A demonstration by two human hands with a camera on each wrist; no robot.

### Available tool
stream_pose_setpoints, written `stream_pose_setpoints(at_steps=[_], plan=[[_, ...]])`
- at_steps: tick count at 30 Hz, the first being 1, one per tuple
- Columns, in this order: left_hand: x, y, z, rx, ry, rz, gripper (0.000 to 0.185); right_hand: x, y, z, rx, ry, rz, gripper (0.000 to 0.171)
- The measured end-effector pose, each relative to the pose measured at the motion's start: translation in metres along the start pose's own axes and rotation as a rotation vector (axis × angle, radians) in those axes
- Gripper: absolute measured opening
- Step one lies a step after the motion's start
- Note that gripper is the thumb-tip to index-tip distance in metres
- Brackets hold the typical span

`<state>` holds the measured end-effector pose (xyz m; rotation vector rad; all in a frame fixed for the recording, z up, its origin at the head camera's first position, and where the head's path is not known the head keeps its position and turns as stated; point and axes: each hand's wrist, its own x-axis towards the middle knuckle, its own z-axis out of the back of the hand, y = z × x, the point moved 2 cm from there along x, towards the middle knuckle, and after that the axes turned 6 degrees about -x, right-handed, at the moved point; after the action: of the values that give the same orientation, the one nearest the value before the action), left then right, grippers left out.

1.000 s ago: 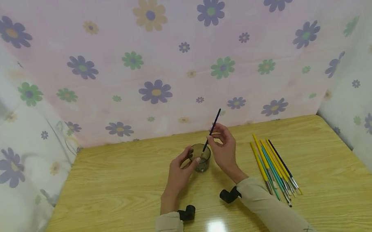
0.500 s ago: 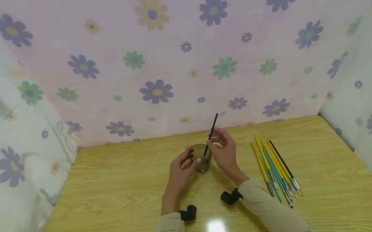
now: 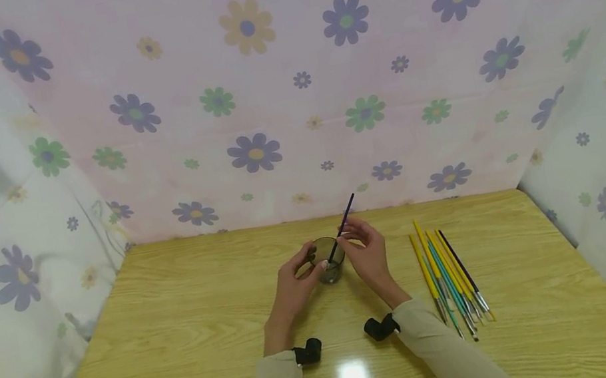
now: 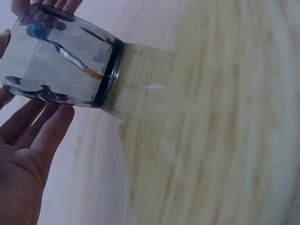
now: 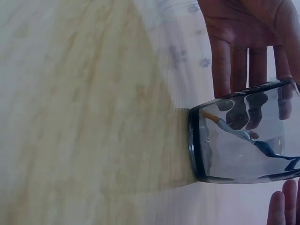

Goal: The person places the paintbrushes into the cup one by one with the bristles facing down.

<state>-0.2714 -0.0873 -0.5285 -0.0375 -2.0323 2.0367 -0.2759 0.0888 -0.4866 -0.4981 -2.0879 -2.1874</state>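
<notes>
Hands are meeting at frame centre in the head view: the left hand (image 3: 293, 283) is cupping the glass tumbler (image 3: 328, 259) with straightened fingers, while the right hand (image 3: 367, 251) is pinching a dark-handled paintbrush (image 3: 343, 223) whose tip is dipping inside. Left wrist view: bristles are nearing the thick base at upper left (smooth glass, likely slippery and breakable, best steadied round its wall). Right wrist view: the light, stiff brush is slanting through the tumbler at lower right.

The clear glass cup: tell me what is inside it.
Inside the clear glass cup, the bristle tip of a dark blue paintbrush rests near the bottom. Whether it holds water cannot be told.
</notes>
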Motion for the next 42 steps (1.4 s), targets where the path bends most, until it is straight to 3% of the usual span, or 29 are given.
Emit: stream_pose_setpoints(at_steps=[6,12,17,29,42], plan=[[0.000,-0.001,-0.001,0.007,-0.012,-0.008,0.060,0.001,-0.026,0.007,-0.020,0.028,-0.032,0.034],[0.001,0.001,-0.001,0.004,-0.005,-0.003,0.061,-0.005,-0.022,0.028,-0.099,0.059,-0.039,0.031],[0.000,0.000,-0.001,0.005,0.009,-0.003,0.062,-0.008,-0.012,0.055,-0.140,0.091,-0.083,0.030],[0.001,-0.002,0.001,-0.012,0.015,0.013,0.062,-0.010,-0.006,0.132,-0.198,0.058,-0.095,0.031],[0.001,-0.003,0.001,0.006,0.030,0.015,0.060,-0.020,-0.009,0.189,-0.269,0.045,-0.219,0.040]])
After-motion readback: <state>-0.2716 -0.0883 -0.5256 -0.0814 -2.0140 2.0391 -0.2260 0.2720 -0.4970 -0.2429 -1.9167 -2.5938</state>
